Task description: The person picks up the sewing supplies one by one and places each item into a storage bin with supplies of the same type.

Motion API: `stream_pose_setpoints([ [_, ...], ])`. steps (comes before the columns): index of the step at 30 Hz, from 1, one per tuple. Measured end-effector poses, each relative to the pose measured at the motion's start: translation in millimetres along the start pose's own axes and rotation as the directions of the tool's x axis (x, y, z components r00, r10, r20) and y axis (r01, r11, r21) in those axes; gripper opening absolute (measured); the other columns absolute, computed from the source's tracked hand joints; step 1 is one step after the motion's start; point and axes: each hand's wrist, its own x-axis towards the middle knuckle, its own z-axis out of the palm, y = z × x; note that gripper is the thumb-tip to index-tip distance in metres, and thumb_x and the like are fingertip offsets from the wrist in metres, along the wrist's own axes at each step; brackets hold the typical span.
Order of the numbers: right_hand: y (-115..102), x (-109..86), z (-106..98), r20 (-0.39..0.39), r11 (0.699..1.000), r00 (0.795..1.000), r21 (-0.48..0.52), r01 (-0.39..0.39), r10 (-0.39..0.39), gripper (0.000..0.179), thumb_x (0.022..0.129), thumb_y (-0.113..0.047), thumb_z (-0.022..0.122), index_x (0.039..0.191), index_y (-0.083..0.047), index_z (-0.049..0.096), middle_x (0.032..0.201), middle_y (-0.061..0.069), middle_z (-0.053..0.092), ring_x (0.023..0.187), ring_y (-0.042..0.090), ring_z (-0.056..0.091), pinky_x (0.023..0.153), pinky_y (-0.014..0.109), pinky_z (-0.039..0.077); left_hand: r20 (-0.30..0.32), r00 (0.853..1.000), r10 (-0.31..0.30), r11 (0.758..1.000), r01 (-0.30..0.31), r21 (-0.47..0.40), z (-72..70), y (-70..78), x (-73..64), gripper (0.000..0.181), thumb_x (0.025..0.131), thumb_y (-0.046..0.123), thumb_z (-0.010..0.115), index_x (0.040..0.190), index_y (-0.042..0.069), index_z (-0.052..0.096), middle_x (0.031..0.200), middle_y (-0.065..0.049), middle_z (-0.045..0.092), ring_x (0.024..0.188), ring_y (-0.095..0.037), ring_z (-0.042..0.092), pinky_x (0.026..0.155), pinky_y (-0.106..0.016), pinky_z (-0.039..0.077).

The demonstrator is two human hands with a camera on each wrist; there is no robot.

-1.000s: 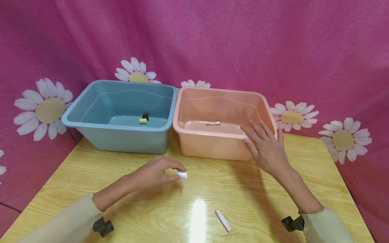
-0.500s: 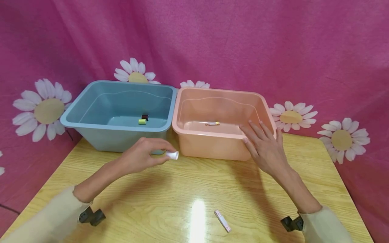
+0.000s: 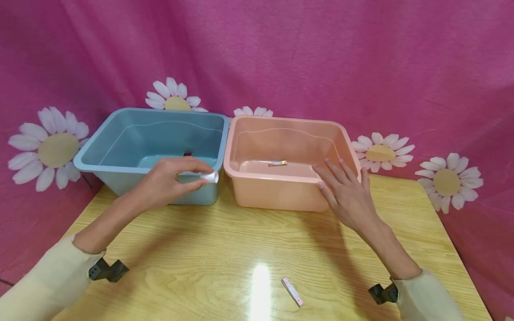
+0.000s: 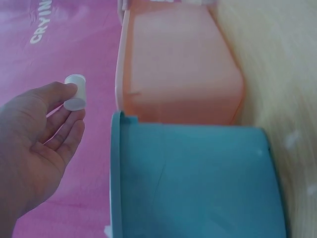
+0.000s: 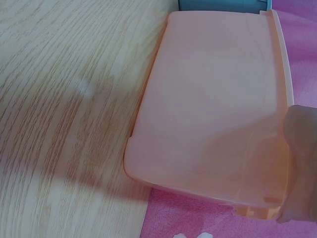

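Observation:
My left hand [image 3: 166, 183] pinches a white thread spool [image 3: 211, 177] between thumb and fingers, above the front rim of the blue bin [image 3: 108, 169]. In the left wrist view the spool [image 4: 75, 93] is clearly visible as a small white cylinder with its ends flared. A dark spool [image 3: 187, 154] lies on the bin's floor, partly covered by the hand; the yellow-green one is hidden now. My right hand [image 3: 350, 203] rests with spread, straight fingers over the front right rim of the pink bin [image 3: 277, 195]. Inside that bin lies a small folded strip [image 3: 277, 163] with a yellow end.
Both bins stand side by side at the back of the wooden table [image 3: 225, 258]. A folded white-and-pink tape measure [image 3: 292, 292] lies near the front. Behind the bins hangs a pink cloth [image 3: 281, 53] with daisies.
My left hand has carried the white spool up and leftward, from low over the table to the blue bin's front rim. The right hand has stayed at the pink bin's rim.

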Motion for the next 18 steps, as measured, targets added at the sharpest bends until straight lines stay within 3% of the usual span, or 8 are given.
stream_pose_setpoints([
  [4, 0.1, 0.1, 0.7, -0.007, 1.0, 1.0, -0.001, 0.001, -0.001, 0.045, 0.104, -0.032, 0.052, 0.149, -0.025, 0.048, 0.154, 0.01, 0.041, 0.142, 0.04, 0.031, 0.108, 0.074, 0.005, -0.052, 0.999, 0.012, 1.0, -0.011, 0.018, -8.1, -7.4, 2.1, 0.03, 0.081, 0.0, 0.081, 0.109, 0.008, 0.076, 0.103, 0.002, 0.073, 0.091, -0.013, 0.067, 0.079, -0.028, 0.055],
  [8, 0.3, 0.3, 1.1, -0.01, 1.0, 1.0, -0.002, -0.002, 0.002, 0.045, 0.104, -0.032, 0.052, 0.148, -0.025, 0.049, 0.154, 0.01, 0.042, 0.141, 0.041, 0.031, 0.108, 0.074, 0.005, -0.08, 0.996, -0.033, 0.999, 0.035, 0.022, -14.6, -14.2, 3.4, 0.029, 0.082, 0.001, 0.081, 0.11, 0.009, 0.076, 0.102, 0.002, 0.073, 0.091, -0.012, 0.068, 0.078, -0.016, 0.049],
  [14, 0.2, 0.9, 1.0, -0.012, 1.0, 1.0, 0.0, 0.0, 0.0, 0.045, 0.104, -0.032, 0.052, 0.148, -0.024, 0.05, 0.153, 0.01, 0.043, 0.141, 0.041, 0.032, 0.107, 0.075, 0.007, -0.073, 0.987, -0.145, 0.989, 0.146, 0.01, -21.9, -21.1, 4.0, 0.029, 0.086, 0.006, 0.079, 0.114, 0.009, 0.075, 0.106, -0.003, 0.073, 0.094, -0.018, 0.068, 0.08, -0.013, 0.048],
  [18, 0.8, 0.6, 1.1, -0.017, 1.0, 1.0, -0.005, 0.002, -0.002, 0.044, 0.104, -0.032, 0.052, 0.147, -0.024, 0.05, 0.153, 0.011, 0.044, 0.141, 0.041, 0.033, 0.106, 0.075, 0.009, -0.076, 0.983, -0.166, 0.986, 0.167, 0.008, -24.6, -28.7, 7.2, 0.027, 0.086, 0.006, 0.078, 0.113, 0.008, 0.075, 0.105, -0.006, 0.072, 0.093, -0.019, 0.068, 0.076, -0.015, 0.051],
])
